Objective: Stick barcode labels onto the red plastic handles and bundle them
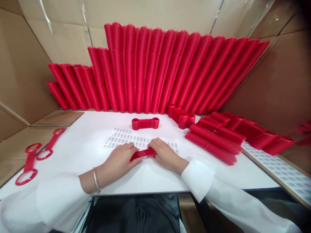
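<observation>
Between my hands, above the near middle of the white table, is a short stack of red plastic pieces point(145, 154). My left hand point(122, 156) is closed on its left end, thumb along the near side. My right hand point(163, 152) grips the other end with the fingers curled over it. A small pale patch shows on the side of the stack facing me. Just beyond the hands lies a white sheet of printed labels point(121, 137), partly covered by them. Behind the sheet stands another short red stack point(145, 123) with ring-shaped ends.
Tall red stacks point(145, 71) line the back against cardboard walls point(155, 14). More red stacks point(213, 142) lie at the right, near another label sheet point(279, 165). Two single red pieces with ringed ends point(29, 163) lie at the left of the white table point(73, 145).
</observation>
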A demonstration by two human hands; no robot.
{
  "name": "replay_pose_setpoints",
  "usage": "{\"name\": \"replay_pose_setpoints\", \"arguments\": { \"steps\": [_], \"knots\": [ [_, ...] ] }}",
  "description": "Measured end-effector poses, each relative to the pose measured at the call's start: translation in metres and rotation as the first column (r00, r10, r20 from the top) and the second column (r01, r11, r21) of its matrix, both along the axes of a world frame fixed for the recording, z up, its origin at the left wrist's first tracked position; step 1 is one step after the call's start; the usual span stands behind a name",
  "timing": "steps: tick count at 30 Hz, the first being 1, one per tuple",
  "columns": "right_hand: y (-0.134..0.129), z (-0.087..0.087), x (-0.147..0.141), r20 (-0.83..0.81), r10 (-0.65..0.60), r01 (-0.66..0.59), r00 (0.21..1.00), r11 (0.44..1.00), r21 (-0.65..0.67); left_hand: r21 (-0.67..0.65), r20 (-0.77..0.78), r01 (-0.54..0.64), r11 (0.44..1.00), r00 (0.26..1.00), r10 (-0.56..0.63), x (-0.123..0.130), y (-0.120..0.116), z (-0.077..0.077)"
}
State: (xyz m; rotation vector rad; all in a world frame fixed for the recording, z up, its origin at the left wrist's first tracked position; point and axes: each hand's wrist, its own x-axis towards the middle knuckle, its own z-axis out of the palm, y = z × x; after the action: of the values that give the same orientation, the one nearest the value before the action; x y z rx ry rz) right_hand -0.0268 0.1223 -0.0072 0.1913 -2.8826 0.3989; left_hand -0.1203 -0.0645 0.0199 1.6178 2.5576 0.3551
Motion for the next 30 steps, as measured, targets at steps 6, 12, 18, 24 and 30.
{"name": "replay_pose_setpoints", "arguments": {
  "steps": [6,12,18,24,30],
  "knots": [
    [-0.01,0.021,0.014,0.032,0.134,-0.133,0.991,0.991,-0.036,0.07,-0.032,0.094,0.993,0.995,-0.092,-0.007,0.007,-0.004],
    [-0.019,0.028,0.003,0.047,0.131,-0.136,0.99,0.983,0.123,0.094,-0.037,0.159,0.983,0.987,-0.156,-0.005,0.007,0.001],
    [-0.014,0.052,-0.013,-0.001,0.041,-0.037,0.999,0.901,0.432,0.116,0.09,0.155,0.981,0.982,-0.166,-0.036,0.041,0.024],
    [0.032,0.101,-0.059,0.077,-0.132,0.076,0.988,0.862,0.502,0.298,0.409,0.1,0.949,0.885,-0.222,-0.096,0.091,0.066],
    [0.1,0.126,-0.122,0.358,-0.206,0.124,0.911,0.963,0.239,0.374,0.309,-0.041,0.927,0.947,-0.083,-0.147,0.096,0.056]
  ]
}}
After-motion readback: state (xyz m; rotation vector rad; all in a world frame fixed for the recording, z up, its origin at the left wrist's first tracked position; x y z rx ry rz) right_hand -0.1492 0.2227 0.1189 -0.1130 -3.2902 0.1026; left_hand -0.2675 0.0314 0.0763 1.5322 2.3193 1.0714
